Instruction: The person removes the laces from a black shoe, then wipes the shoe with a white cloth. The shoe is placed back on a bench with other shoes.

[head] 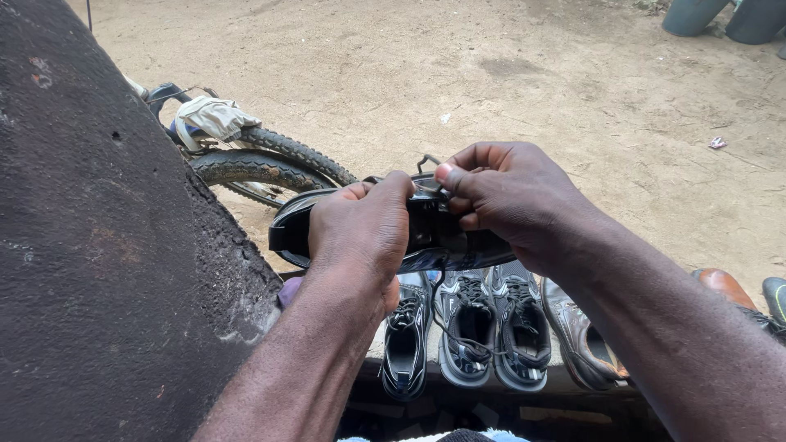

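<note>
- Lacing was in hand: left hand (360, 233) clasped the black shoe (426, 233); right hand (508, 200) pinched its lace (431, 168).
- Next called for pulling that lace snug (sneakers (467, 331) lay below).

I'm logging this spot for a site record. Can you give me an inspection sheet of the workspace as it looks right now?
Surface: sandy ground, bare and dusty; a ledge below bears a row of shoes.
Job's things: black shoe held up in both hands; its lace hangs down.
Clutter: row of shoes, dark sneakers and a brown leather shoe; small litter on the sand.
Hands: left hand grips the shoe; right hand pinches at its lace area.
Cables: nothing seen.
Surroundings: dark rough wall at left; bicycle wheel with a cloth on it; grey containers far off.
</note>
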